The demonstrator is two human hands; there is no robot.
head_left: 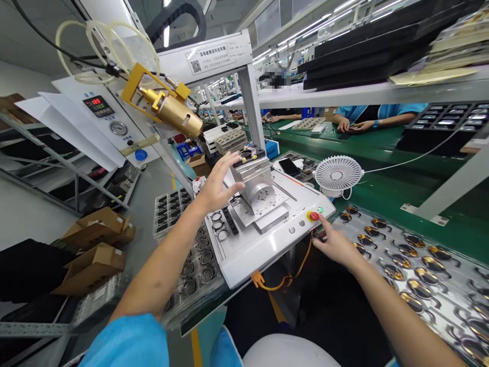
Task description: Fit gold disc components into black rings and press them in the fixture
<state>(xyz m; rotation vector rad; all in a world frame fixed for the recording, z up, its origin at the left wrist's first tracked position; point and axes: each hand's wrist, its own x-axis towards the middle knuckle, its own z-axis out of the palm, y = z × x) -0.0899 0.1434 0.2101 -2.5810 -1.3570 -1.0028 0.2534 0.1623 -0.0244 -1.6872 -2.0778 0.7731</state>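
My left hand [220, 184] is raised with its fingers spread beside the metal fixture [256, 181] on the white machine base [244, 257]; nothing is in it. A black part with small yellow pieces [250, 154] sits on top of the fixture. My right hand [333, 240] is at the front right corner of the base, index finger extended close to the red button [314, 216] and thumb apart. Whether that finger touches the button is unclear. Above and left of the fixture hangs a gold cylindrical tool [178, 116].
Trays of round rings [206, 257] lie left of the base, and a tray of amber-lensed parts [420, 275] lies right. A white fan [338, 173] stands behind my right hand. Orange tubing [284, 285] hangs below the base. Another person's hands [355, 126] are across the bench.
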